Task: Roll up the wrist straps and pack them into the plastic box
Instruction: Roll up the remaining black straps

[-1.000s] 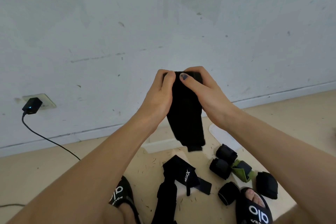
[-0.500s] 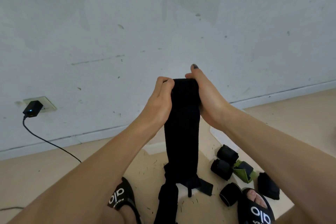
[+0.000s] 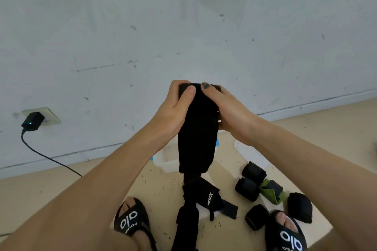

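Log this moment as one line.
step: rolling | left hand: grips strap top | right hand: grips strap top | box: behind strap

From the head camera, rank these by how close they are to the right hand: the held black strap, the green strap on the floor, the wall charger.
1. Held black strap: in the right hand grip.
2. Green strap: floor, lower right.
3. Wall charger: far left.

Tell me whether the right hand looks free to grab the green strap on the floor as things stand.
Probably not yet: the right hand and the left hand both grip the black strap. The green strap lies uncovered below, between rolled black ones.
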{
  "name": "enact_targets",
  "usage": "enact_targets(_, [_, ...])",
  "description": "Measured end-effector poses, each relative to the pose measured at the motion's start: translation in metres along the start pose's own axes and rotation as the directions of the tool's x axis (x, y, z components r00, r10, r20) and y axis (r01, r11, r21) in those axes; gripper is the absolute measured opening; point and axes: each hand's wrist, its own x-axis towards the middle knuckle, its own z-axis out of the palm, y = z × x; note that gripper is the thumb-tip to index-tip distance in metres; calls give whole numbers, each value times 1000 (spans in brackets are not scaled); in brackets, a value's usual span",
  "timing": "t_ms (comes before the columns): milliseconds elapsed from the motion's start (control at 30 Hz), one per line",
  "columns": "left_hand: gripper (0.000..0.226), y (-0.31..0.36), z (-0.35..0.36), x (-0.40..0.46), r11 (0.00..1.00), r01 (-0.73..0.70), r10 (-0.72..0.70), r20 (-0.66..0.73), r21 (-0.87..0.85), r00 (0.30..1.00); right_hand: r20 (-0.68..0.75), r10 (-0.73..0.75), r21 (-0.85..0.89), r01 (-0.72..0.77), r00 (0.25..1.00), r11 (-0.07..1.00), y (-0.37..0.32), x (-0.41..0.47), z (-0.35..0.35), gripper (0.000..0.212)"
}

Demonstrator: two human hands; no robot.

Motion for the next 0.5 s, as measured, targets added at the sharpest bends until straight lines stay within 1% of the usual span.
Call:
enact_targets(100, [18,0,0,0,1000,11,-11,15,1,1000,23,-34,70,33,999,997,0,-1,-5,34])
enact_targets(200, [23,1,-2,1,996,87,-87,20,2,996,40,-68,112,63,997,992,-2,-1,-9,31])
enact_targets(267, [23,2,-2,1,997,80,-79,26,-25,997,56,-81,127,73,995,989,-2,-1,-11,28])
enact_targets(333, [18,2,-3,2,997,52,-50,29,-65,998,77,-71,129,61,994,990,-4,-1,-13,26])
enact_targets(367, [14,1,-4,3,997,38,-36,33,-60,999,89,-54,121,43,995,992,-4,-1,-13,28])
enact_targets(433, [12,0,-4,3,1000,12,-11,29,-21,1000,100,-10,83,2,995,997,-4,0,-12,41])
enact_targets(467, [13,0,-4,2,1000,5,-5,23,-7,1000,88,-4,56,-1,996,998,-4,0,-10,44])
enact_targets(500, [14,0,-3,2,1000,7,-7,18,2,1000,69,-17,42,14,997,999,-3,0,-9,41])
